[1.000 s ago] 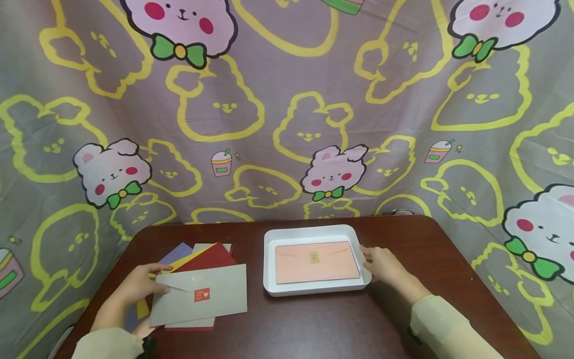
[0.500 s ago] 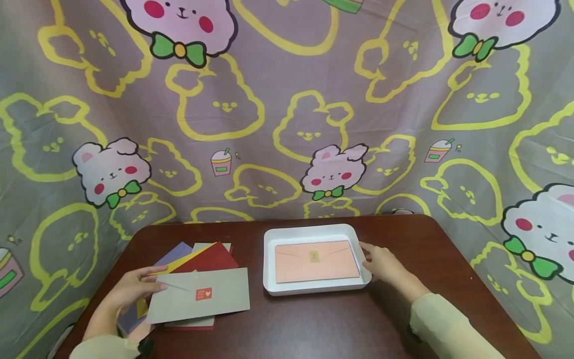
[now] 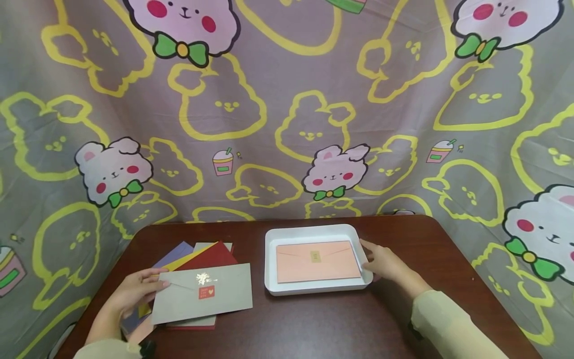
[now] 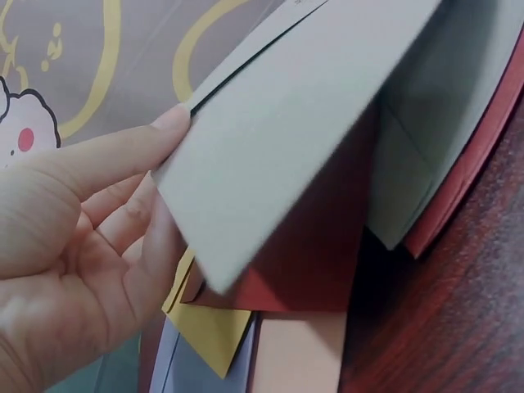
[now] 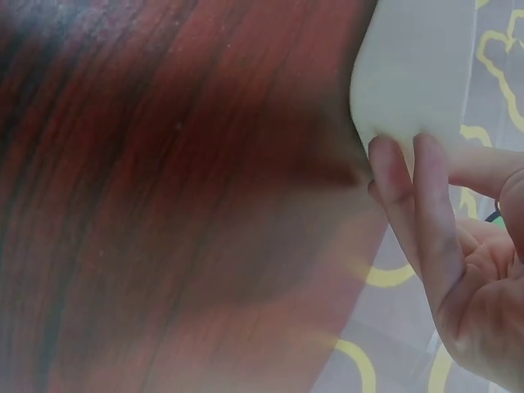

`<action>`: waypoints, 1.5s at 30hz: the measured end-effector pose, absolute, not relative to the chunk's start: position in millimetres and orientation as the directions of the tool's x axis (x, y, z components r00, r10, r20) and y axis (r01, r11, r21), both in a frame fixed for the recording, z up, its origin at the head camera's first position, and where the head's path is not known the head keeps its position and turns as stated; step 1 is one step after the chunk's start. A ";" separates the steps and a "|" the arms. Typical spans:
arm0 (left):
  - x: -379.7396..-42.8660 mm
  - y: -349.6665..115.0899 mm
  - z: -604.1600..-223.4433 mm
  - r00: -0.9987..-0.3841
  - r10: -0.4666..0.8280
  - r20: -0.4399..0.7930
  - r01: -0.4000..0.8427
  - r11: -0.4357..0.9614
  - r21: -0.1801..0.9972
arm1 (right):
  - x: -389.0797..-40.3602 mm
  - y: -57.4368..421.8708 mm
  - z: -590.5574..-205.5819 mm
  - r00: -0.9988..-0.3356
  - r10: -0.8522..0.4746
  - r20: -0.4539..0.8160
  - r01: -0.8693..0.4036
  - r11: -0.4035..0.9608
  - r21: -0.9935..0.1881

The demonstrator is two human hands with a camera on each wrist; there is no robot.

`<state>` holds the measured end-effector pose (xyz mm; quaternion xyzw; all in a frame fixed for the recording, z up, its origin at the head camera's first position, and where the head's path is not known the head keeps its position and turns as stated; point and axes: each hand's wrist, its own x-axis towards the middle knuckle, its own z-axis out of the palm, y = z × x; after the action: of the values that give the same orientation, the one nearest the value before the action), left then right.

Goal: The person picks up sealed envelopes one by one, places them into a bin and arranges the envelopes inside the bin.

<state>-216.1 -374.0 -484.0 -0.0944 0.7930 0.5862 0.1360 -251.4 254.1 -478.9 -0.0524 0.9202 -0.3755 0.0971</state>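
Observation:
My left hand (image 3: 134, 294) pinches the left end of a grey envelope (image 3: 224, 294) between thumb and fingers. A red sticker with a heart is on the envelope, and it hangs tilted over a fanned pile in the left wrist view. That pile includes a red envelope (image 3: 211, 255), a yellow envelope (image 4: 217, 340), a purple envelope (image 3: 172, 253) and another grey envelope (image 4: 409, 180). At the right end of a white tray (image 3: 271, 269), my right hand (image 3: 389, 264) grips the rim, fingertips against the outer wall in the right wrist view. A pink envelope (image 3: 318, 271) with a gold seal lies flat inside.
Everything stands on a dark brown wooden table (image 3: 278, 324). A patterned cloth (image 3: 287, 75) with cartoon bears hangs right behind it and along both sides. The tray sits to the right of the envelope pile.
The grey envelope has shifted slightly to the right with my left hand, and a shiny glare now shows above its sticker. My right hand stays at the tray.

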 end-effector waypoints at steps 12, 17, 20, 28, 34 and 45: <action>-211.4 -377.0 -493.7 -0.969 0.043 -0.245 -0.246 -0.014 0.969 | -249.7 252.7 -481.7 -0.975 -0.167 -0.148 -0.013 0.707 -0.707; -210.7 -377.6 -494.4 -0.985 0.078 -0.155 -0.165 -0.147 0.975 | -249.4 254.5 -481.9 -0.972 -0.171 -0.161 -0.003 0.694 -0.720; -211.2 -376.9 -493.7 -0.991 0.090 -0.095 -0.111 -0.205 0.973 | -249.8 255.5 -481.9 -0.970 -0.171 -0.176 0.008 0.694 -0.720; -214.7 -364.5 -484.8 -0.995 0.092 -0.040 -0.064 -0.274 0.960 | -250.3 254.0 -482.3 -0.971 -0.168 -0.171 0.006 0.697 -0.717; -221.4 -345.8 -476.4 -0.996 0.087 -0.032 -0.056 -0.282 0.958 | -248.5 251.7 -480.4 -0.971 -0.162 -0.177 0.010 0.710 -0.704; -236.9 -306.3 -462.8 -0.995 0.048 -0.086 -0.097 -0.329 0.939 | -249.1 248.9 -477.7 -0.969 -0.151 -0.194 0.027 0.720 -0.694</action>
<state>-236.9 -306.3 -462.8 -0.0211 0.5777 0.8148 0.0447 -249.1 248.9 -477.7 -0.0338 0.9196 -0.3728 0.1192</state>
